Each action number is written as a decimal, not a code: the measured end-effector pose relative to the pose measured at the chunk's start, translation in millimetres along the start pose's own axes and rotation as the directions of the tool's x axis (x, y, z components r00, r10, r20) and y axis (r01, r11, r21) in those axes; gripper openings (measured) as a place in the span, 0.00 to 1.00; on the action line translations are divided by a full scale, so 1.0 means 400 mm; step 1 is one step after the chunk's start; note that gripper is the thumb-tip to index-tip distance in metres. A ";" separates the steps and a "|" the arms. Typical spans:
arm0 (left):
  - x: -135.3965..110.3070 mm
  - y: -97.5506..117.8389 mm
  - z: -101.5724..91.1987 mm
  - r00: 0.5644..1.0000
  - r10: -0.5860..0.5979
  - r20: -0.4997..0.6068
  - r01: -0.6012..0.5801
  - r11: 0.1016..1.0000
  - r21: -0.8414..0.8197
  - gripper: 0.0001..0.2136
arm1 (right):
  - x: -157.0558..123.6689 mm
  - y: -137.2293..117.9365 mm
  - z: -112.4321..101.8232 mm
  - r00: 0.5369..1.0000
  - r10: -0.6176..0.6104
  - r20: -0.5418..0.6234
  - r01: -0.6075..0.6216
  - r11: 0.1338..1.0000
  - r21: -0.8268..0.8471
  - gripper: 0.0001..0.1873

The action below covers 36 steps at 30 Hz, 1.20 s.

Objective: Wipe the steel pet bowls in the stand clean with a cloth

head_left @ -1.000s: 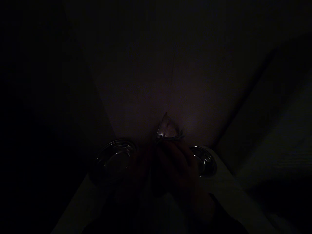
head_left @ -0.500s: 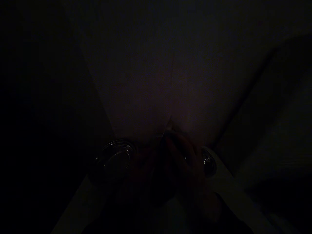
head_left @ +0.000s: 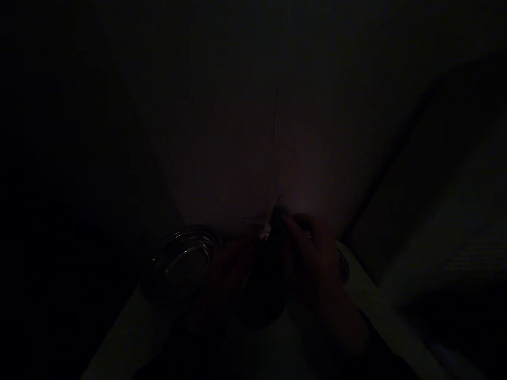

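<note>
Dark elongated object (head_left: 264,293) is between my left hand (head_left: 227,272) and right hand (head_left: 315,261), its long axis pointing toward the desk's (head_left: 376,309) far edge. My right hand, nearer its far end, pinches there; my left's grip I cannot tell.

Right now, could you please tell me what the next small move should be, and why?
Perhaps ease the left hand slightly away from the left metal bowl: the hand overlaps its edge in this very dark view, though contact cannot be told, while the right hand is at the dark item.
</note>
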<state>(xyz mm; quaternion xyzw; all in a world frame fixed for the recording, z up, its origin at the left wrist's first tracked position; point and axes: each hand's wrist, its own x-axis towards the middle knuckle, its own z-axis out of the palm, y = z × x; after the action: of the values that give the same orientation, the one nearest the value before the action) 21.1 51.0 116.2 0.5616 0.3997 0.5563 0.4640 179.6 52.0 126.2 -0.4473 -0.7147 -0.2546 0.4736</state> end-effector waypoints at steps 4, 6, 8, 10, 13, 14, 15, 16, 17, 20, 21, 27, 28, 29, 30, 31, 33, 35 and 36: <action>0.010 -0.008 -0.005 0.992 0.049 -0.115 -0.048 0.999 0.012 0.14 | 0.016 0.049 -0.022 0.980 0.124 0.154 -0.088 0.971 -0.221 0.13; 0.013 -0.010 -0.010 0.981 0.071 -0.178 -0.067 0.997 0.027 0.14 | 0.025 0.075 -0.037 0.948 0.227 0.222 -0.141 0.928 -0.346 0.13; 0.015 -0.013 -0.015 0.969 0.091 -0.231 -0.083 0.996 0.044 0.13 | 0.033 0.093 -0.052 0.922 0.326 0.209 -0.223 0.888 -0.402 0.13; 0.015 -0.015 -0.018 0.957 0.107 -0.270 -0.094 0.994 0.058 0.13 | 0.039 0.099 -0.062 0.917 0.377 0.130 -0.308 0.877 -0.370 0.14; 0.013 -0.016 -0.018 0.947 0.121 -0.299 -0.106 0.992 0.064 0.12 | 0.045 0.083 -0.069 0.923 0.385 -0.019 -0.381 0.902 -0.205 0.15; 0.012 -0.015 -0.016 0.946 0.125 -0.298 -0.111 0.992 0.063 0.11 | 0.047 0.072 -0.069 0.920 0.389 -0.050 -0.393 0.909 -0.140 0.15; 0.011 -0.014 -0.013 0.948 0.128 -0.293 -0.115 0.991 0.062 0.11 | 0.048 0.058 -0.068 0.917 0.395 -0.064 -0.399 0.914 -0.078 0.15; 0.009 -0.013 -0.010 0.951 0.130 -0.282 -0.118 0.991 0.061 0.11 | 0.047 0.043 -0.066 0.915 0.400 -0.059 -0.401 0.916 -0.017 0.14; 0.008 -0.012 -0.007 0.954 0.132 -0.268 -0.121 0.991 0.060 0.11 | 0.045 0.028 -0.062 0.915 0.401 -0.041 -0.400 0.916 0.038 0.13; 0.005 -0.009 0.000 0.963 0.142 -0.228 -0.131 0.989 0.063 0.12 | 0.032 -0.009 -0.043 0.941 0.336 0.041 -0.338 0.923 0.183 0.11; 0.005 -0.008 0.001 0.964 0.147 -0.219 -0.136 0.989 0.065 0.12 | 0.025 -0.017 -0.036 0.953 0.297 0.055 -0.302 0.928 0.218 0.11; 0.011 0.011 0.002 0.968 0.158 -0.196 -0.144 0.986 0.084 0.15 | -0.012 -0.035 0.005 0.997 -0.003 0.075 -0.013 0.977 0.214 0.20; 0.011 0.014 0.003 0.969 0.154 -0.194 -0.139 0.987 0.086 0.15 | -0.016 -0.033 0.008 0.996 -0.031 0.078 0.016 0.981 0.194 0.21; 0.009 0.016 0.004 0.971 0.147 -0.191 -0.132 0.987 0.087 0.15 | -0.018 -0.030 0.010 0.996 -0.041 0.077 0.027 0.984 0.176 0.21; 0.006 0.018 0.006 0.973 0.137 -0.187 -0.122 0.989 0.088 0.15 | -0.017 -0.026 0.010 0.997 -0.030 0.078 0.017 0.987 0.160 0.20; 0.002 0.018 0.008 0.976 0.123 -0.179 -0.109 0.990 0.088 0.14 | -0.015 -0.020 0.009 0.997 -0.003 0.079 -0.009 0.989 0.145 0.19; -0.007 0.012 0.012 0.983 0.094 -0.156 -0.081 0.993 0.088 0.14 | -0.005 -0.006 0.001 0.995 0.074 0.073 -0.082 0.990 0.118 0.17; -0.015 -0.001 0.019 0.990 0.041 -0.136 -0.032 0.997 0.071 0.14 | 0.007 0.007 -0.010 0.987 0.139 0.084 -0.147 0.984 0.103 0.16; -0.018 -0.009 0.023 0.991 0.011 -0.133 -0.004 0.998 0.058 0.14 | 0.012 0.012 -0.014 0.985 0.150 0.087 -0.158 0.983 0.091 0.16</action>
<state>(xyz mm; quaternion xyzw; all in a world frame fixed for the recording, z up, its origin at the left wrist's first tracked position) 30.0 44.1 111.3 0.5379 0.4436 0.5825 0.4178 185.4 51.6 132.9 -0.4874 -0.7078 -0.1642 0.4842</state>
